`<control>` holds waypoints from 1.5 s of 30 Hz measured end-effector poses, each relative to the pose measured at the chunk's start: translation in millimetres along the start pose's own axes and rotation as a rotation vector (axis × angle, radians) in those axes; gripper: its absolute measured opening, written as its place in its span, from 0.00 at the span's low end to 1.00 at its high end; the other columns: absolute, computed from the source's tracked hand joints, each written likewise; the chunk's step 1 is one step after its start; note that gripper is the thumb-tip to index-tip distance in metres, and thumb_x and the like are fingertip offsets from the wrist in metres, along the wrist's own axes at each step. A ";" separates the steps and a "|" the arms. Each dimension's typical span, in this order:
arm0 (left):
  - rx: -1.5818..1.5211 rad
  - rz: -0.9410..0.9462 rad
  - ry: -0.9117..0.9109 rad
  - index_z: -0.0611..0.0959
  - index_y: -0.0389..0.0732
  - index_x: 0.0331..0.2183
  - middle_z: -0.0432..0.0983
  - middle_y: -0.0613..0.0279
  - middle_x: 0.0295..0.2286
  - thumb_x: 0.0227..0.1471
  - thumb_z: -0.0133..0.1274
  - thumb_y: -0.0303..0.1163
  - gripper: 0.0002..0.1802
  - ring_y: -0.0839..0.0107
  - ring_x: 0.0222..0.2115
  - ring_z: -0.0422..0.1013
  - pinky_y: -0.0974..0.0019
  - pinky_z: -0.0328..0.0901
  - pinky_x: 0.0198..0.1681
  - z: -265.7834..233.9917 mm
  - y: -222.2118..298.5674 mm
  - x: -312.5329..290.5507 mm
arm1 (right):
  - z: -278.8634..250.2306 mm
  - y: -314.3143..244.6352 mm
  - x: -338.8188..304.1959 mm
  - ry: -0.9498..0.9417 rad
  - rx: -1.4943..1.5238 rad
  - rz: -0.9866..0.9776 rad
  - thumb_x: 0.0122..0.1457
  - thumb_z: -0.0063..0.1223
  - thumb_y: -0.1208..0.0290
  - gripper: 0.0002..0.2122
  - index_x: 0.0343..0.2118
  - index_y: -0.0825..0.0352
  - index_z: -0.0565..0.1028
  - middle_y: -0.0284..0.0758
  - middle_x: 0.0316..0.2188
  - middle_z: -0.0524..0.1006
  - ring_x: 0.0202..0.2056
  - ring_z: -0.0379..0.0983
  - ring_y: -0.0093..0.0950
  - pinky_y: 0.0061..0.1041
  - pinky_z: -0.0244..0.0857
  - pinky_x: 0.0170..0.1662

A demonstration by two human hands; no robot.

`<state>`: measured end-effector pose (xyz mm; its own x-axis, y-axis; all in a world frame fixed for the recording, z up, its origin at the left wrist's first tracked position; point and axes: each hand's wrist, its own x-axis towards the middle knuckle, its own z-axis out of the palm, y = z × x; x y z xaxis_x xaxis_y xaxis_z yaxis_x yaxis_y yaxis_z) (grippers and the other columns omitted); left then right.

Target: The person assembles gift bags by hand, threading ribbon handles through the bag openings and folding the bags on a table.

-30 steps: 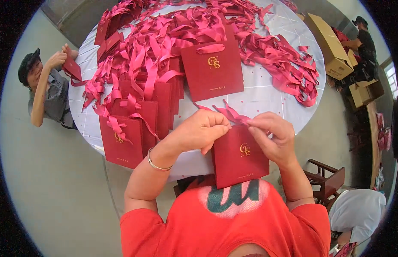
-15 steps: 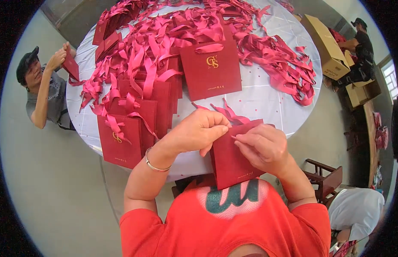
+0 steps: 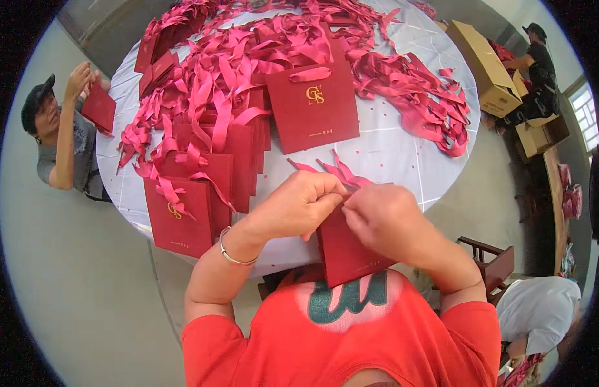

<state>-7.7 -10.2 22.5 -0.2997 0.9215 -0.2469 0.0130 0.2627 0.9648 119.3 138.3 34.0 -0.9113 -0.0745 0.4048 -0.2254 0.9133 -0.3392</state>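
A dark red paper gift bag [image 3: 357,248] leans between my chest and the table edge, its upper part covered by my hands. Over its top edge my left hand [image 3: 309,201] is closed in a pinch; what lies in the fingertips is hidden. My right hand [image 3: 386,216] meets it there, thumb and fingers closed on the bag's ribbon, whose end showed in this grip a moment earlier. Loose pink ribbon [image 3: 341,173] trails from behind the hands onto the cloth. Beyond them lies another red gift bag [image 3: 314,116] with a pink ribbon handle and gold print.
Several red bags [image 3: 177,222] stand stacked at the left of the round table [image 3: 393,164]. A heap of ribbons [image 3: 422,106] covers its far side. One co-worker [image 3: 64,148] holds a bag at the left. Cardboard boxes [image 3: 483,71] and a wooden chair [image 3: 496,264] are at the right.
My right hand has moved left and up, its fingertips now against those of my left hand. The co-worker at the left has lowered the bag slightly and turned it.
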 end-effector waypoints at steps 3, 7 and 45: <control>-0.019 0.012 0.022 0.78 0.34 0.35 0.71 0.68 0.17 0.59 0.44 0.25 0.08 0.83 0.09 0.62 0.77 0.56 0.11 0.0 -0.9 1.6 | -1.6 2.9 4.1 -0.037 0.197 0.124 0.48 0.57 0.72 0.07 0.20 0.69 0.73 0.42 0.19 0.74 0.23 0.73 0.42 0.37 0.67 0.27; -0.031 0.028 -0.023 0.78 0.34 0.36 0.73 0.67 0.20 0.58 0.44 0.25 0.08 0.84 0.11 0.63 0.77 0.57 0.12 1.9 -3.4 2.8 | -4.9 8.9 6.1 0.021 0.276 0.161 0.43 0.62 0.73 0.07 0.22 0.67 0.74 0.40 0.20 0.73 0.25 0.72 0.40 0.33 0.67 0.30; 0.055 0.077 -0.017 0.70 0.38 0.28 0.69 0.71 0.16 0.45 0.57 0.19 0.11 0.87 0.12 0.63 0.79 0.53 0.11 17.3 7.4 1.6 | 39.6 115.9 44.5 0.109 0.655 0.404 0.48 0.59 0.78 0.07 0.28 0.69 0.71 0.34 0.24 0.76 0.27 0.73 0.22 0.24 0.68 0.31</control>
<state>8.5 -1.9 27.7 -0.2798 0.9441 -0.1745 0.0881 0.2063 0.9745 39.0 225.0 -21.0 -0.9346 0.2850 0.2129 -0.0714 0.4360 -0.8971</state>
